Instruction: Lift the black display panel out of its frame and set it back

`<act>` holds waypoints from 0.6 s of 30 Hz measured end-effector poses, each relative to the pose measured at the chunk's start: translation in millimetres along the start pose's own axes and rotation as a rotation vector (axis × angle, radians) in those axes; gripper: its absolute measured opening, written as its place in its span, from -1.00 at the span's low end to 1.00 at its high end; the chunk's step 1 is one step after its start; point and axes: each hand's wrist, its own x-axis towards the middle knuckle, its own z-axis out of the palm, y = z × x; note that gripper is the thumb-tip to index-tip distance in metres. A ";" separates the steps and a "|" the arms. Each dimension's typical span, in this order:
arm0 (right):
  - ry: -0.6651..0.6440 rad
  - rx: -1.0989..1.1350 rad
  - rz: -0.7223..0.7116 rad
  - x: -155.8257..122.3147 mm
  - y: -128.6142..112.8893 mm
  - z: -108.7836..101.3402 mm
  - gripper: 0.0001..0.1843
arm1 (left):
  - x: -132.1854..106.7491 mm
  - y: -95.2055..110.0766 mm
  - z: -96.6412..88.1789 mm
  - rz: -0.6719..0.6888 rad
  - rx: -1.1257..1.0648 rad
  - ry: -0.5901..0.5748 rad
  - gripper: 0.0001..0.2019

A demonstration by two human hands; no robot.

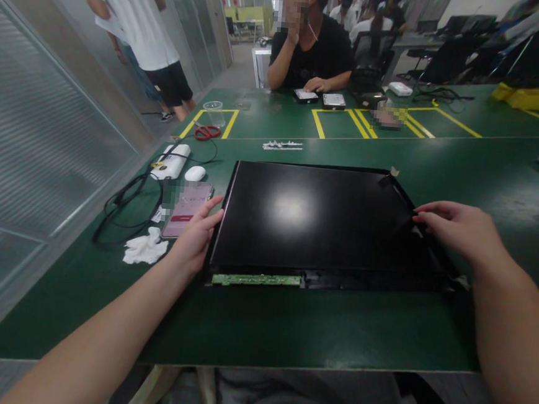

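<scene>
A black LCD screen panel (323, 225) lies flat on the green table before me, in a thin black frame. Along its near edge runs a narrow green circuit board (256, 280). My left hand (197, 237) grips the panel's left edge, fingertips on the rim and thumb hidden. At the right edge, my right hand (458, 226) is closed, with thumb and index finger pinching the frame's rim. Small pieces of tape (394, 172) stick to the far right corner.
Left of the panel are a phone (187, 211), crumpled tissue (146, 246), a white mouse-shaped object (195, 174), black cables (127, 200) and red-handled scissors (207, 133). Beyond lie white strips (282, 146) and a plastic cup (214, 114). A person (313, 56) sits opposite, touching a hard drive (305, 96).
</scene>
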 end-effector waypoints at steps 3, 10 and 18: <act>-0.002 0.014 -0.019 2.2 4.2 1.4 -0.70 | -1.7 1.7 2.8 -0.022 -0.047 -0.013 -0.40; -0.004 0.043 -0.024 5.7 11.0 4.7 -0.69 | -7.1 4.6 6.3 -0.044 -0.039 -0.006 -0.37; -0.007 0.016 -0.017 6.6 11.4 4.8 -0.68 | -1.3 3.3 -2.1 0.008 -0.022 -0.117 -0.42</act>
